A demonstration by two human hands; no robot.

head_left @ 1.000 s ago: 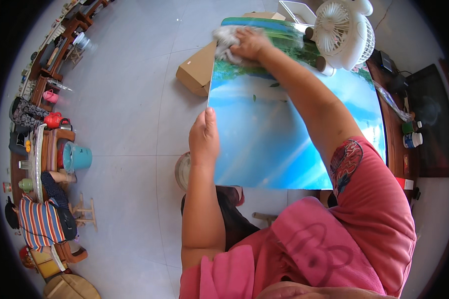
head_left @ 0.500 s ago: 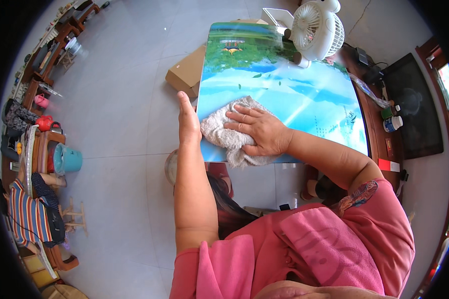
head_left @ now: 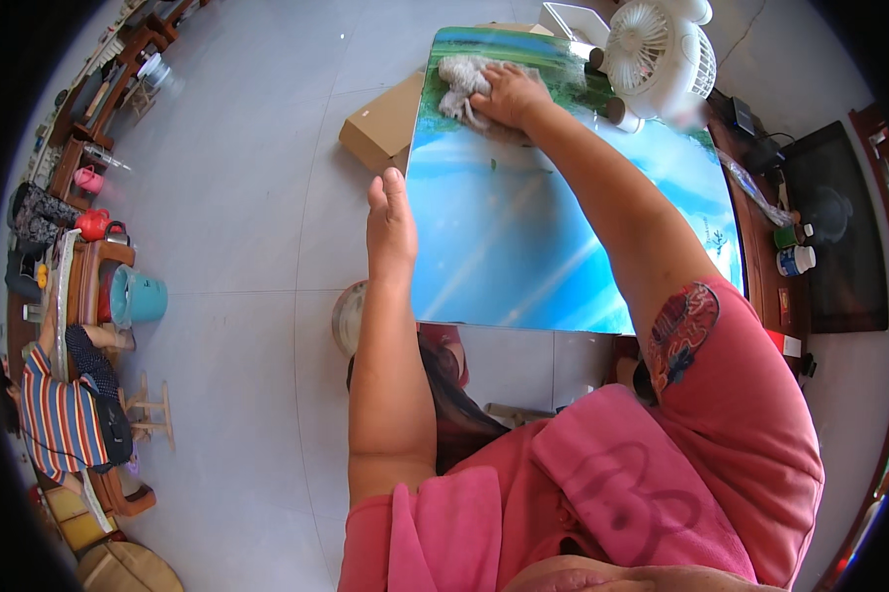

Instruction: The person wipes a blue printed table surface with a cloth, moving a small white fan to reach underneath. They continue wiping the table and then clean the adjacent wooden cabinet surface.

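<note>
From the head view, the right hand presses a crumpled pale cloth onto the far end of a glossy blue-and-green panel, fingers closed over the cloth. The left hand lies flat along the panel's left edge, fingers straight and together. A white fan stands beyond the panel, a cardboard box on the floor beside it.

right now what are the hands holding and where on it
The right hand presses a crumpled grey cloth from above onto the far end of the glossy landscape-print tabletop. The left hand lies flat against the tabletop's left edge, gripping nothing.
</note>
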